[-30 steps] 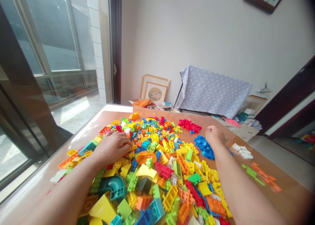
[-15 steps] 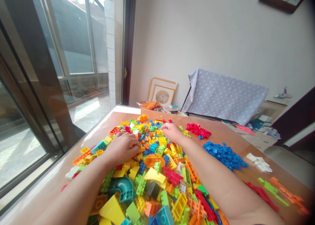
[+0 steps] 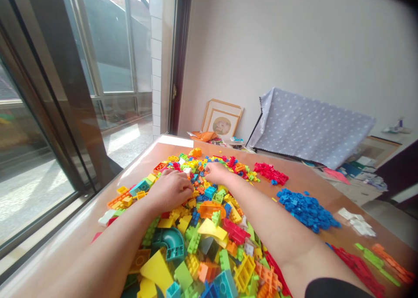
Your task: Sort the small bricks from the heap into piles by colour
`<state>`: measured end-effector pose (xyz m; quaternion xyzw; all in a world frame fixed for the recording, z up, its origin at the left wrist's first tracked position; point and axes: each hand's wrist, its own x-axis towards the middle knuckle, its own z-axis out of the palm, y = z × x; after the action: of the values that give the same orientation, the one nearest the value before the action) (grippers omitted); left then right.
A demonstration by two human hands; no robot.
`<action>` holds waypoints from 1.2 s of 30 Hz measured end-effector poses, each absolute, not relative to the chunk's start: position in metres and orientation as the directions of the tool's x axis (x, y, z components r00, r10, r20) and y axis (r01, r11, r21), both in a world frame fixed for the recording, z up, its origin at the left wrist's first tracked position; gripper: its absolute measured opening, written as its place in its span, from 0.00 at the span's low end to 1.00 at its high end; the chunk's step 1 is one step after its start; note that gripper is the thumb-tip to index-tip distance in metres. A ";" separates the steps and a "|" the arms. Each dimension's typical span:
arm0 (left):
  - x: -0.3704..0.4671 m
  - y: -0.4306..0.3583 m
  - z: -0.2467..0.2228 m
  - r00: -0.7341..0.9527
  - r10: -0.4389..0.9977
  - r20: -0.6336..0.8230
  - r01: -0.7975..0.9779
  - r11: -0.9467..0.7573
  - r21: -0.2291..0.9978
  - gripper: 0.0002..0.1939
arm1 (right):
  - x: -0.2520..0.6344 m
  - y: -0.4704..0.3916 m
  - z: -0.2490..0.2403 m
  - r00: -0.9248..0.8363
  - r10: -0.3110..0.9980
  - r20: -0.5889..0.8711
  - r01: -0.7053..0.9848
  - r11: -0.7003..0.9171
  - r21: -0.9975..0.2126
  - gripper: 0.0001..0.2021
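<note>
"Bricks [image 3: 212, 230] in many colours, seen in the head view: where do they lie?"

"Loose on the table [image 3: 303, 176], in a big mixed heap that runs from the near edge of the view towards the far end. Yellow, orange, green, red and blue ones overlap, with a teal curved piece [image 3: 174, 241] among the larger ones."

"And the person's left hand [image 3: 172, 188]?"

"It rests low over the heap's left side, fingers curled down among the bricks. Whether they grip one cannot be told."

"What about the right hand [image 3: 217, 172]?"

"It reaches across to the far middle of the heap, just beside the left hand and apart from it. Its fingers are bent in and their tips point left; too little shows to say whether a brick is between them."

"Does anything sit apart from the heap?"

"Yes, to the right. A red pile [image 3: 270, 173] lies farthest back, a blue pile [image 3: 305, 209] nearer, then some white pieces [image 3: 357, 222]. Closer still are long red pieces [image 3: 359, 269], partly behind the right forearm, with green pieces [image 3: 377, 263] and orange pieces [image 3: 393, 263] beside them."

"And beyond the table?"

"A dotted cloth [image 3: 313, 126] hangs over a stand, right of a leaning picture frame [image 3: 222, 124]."
</note>
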<state>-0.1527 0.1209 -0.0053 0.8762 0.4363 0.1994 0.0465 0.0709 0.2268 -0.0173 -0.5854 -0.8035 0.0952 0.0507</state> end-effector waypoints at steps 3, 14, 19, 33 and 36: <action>-0.153 0.121 -0.006 0.542 0.779 0.314 0.740 -0.620 0.260 0.13 | 0.070 0.226 -0.016 -0.335 0.940 -0.069 0.926 0.315 -0.208 0.05; -0.153 0.122 -0.008 0.548 0.767 0.334 0.733 -0.633 0.250 0.14 | 0.091 0.235 -0.019 -0.286 0.958 -0.017 0.872 0.252 -0.420 0.13; -0.153 0.122 -0.009 0.540 0.770 0.341 0.735 -0.628 0.254 0.13 | 0.095 0.237 -0.020 -0.269 0.962 -0.039 0.855 0.220 -0.469 0.04; -0.153 0.121 -0.008 0.546 0.770 0.330 0.736 -0.629 0.251 0.13 | 0.107 0.230 -0.002 -0.222 0.972 0.071 0.563 0.187 -0.805 0.15; -0.153 0.121 -0.008 0.547 0.769 0.330 0.737 -0.630 0.245 0.13 | 0.112 0.227 0.005 -0.217 0.973 0.080 0.551 0.189 -0.813 0.18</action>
<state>-0.1531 0.1212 -0.0078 0.8788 0.4284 0.2068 0.0385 0.1117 0.2267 0.0045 -0.5410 -0.7042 0.3356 0.3143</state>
